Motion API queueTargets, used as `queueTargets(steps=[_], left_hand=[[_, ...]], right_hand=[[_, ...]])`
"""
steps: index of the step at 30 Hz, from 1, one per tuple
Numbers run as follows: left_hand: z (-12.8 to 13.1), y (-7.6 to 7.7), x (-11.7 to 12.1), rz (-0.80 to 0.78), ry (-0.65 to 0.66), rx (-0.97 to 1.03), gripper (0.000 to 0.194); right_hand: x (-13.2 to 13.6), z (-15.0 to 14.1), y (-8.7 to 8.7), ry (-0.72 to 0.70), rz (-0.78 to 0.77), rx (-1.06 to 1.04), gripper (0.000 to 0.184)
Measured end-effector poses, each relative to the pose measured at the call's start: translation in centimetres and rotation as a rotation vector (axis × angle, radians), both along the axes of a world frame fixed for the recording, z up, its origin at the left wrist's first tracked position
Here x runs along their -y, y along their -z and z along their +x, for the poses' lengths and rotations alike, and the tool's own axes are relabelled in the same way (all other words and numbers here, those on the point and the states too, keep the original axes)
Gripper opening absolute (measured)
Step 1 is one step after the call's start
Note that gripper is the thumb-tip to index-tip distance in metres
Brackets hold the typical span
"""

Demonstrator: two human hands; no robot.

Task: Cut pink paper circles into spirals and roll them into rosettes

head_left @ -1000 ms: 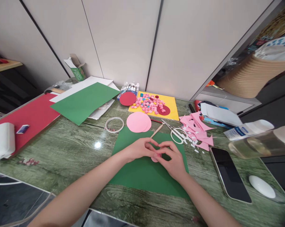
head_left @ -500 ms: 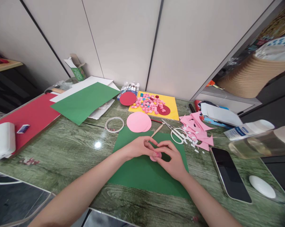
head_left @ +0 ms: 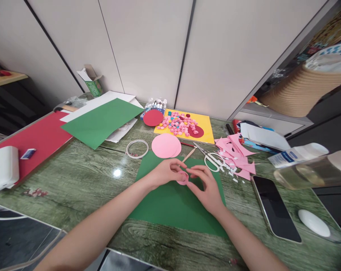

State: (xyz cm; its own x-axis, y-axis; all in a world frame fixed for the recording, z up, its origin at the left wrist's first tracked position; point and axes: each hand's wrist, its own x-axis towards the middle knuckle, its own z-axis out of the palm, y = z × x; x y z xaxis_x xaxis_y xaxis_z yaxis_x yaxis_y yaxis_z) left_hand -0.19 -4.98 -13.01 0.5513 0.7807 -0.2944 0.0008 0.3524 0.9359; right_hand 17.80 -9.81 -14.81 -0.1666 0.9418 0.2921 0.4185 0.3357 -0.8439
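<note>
A small pink paper roll (head_left: 182,178), wound in a spiral, is between my hands over a green paper sheet (head_left: 170,209). My left hand (head_left: 170,173) pinches it from the left and from above, hiding part of it. On its right edge are the thumb and a fingertip of my right hand (head_left: 205,186), with the other fingers curved. Past my fingers lies a thin wooden stick (head_left: 189,154), and beyond the sheet's far edge are pink paper circles (head_left: 165,145). White-handled scissors (head_left: 212,160) rest to the right of the circles.
A yellow sheet (head_left: 205,124) holds many small rolled paper pieces (head_left: 177,124). Pink scraps (head_left: 235,150), a phone (head_left: 276,209) and a bottle (head_left: 308,171) are at the right. Leftward are a tape roll (head_left: 137,148), green paper (head_left: 102,120) and a red sheet (head_left: 43,139).
My hands have shifted slightly away from me, and the pink roll has moved up and left. More of its spiral shows, with my right fingers spread a little wider.
</note>
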Motion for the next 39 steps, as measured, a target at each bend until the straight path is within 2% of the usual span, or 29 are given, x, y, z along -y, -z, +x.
queueTargets(steps=[3, 5, 8, 11, 18, 23, 32, 36, 39], left_hand=[[0.4, 0.4, 0.0, -0.005, -0.105, 0.059, 0.04], [0.6, 0.6, 0.0, -0.009, -0.134, 0.095, 0.039], [0.8, 0.7, 0.2, -0.002, -0.178, 0.132, 0.036], [1.0, 0.7, 0.4, -0.005, -0.195, 0.17, 0.033], [1.3, 0.6, 0.8, -0.002, -0.212, 0.157, 0.034], [1.0, 0.4, 0.5, 0.04, -0.202, 0.137, 0.033], [1.4, 0.2, 0.6, 0.196, -0.168, -0.013, 0.028], [1.5, 0.2, 0.7, 0.232, -0.187, -0.033, 0.027], [1.5, 0.3, 0.8, 0.253, -0.223, -0.04, 0.025]], right_hand=[[-0.1, 0.0, 0.3, 0.04, -0.134, -0.229, 0.035], [-0.1, -0.2, 0.4, 0.011, -0.23, -0.358, 0.039], [0.2, -0.7, 0.4, -0.045, -0.353, -0.419, 0.045], [0.4, -1.1, 0.3, -0.032, -0.439, -0.413, 0.048], [-0.2, -0.7, 0.6, 0.013, -0.445, -0.521, 0.042], [-0.7, -0.3, 0.7, 0.007, -0.526, -0.653, 0.039], [-1.2, 0.1, 0.8, 0.118, -0.57, -0.919, 0.032], [-1.2, 0.3, 1.0, 0.14, -0.552, -0.953, 0.029], [-1.0, 0.2, 0.8, 0.106, -0.536, -0.913, 0.03]])
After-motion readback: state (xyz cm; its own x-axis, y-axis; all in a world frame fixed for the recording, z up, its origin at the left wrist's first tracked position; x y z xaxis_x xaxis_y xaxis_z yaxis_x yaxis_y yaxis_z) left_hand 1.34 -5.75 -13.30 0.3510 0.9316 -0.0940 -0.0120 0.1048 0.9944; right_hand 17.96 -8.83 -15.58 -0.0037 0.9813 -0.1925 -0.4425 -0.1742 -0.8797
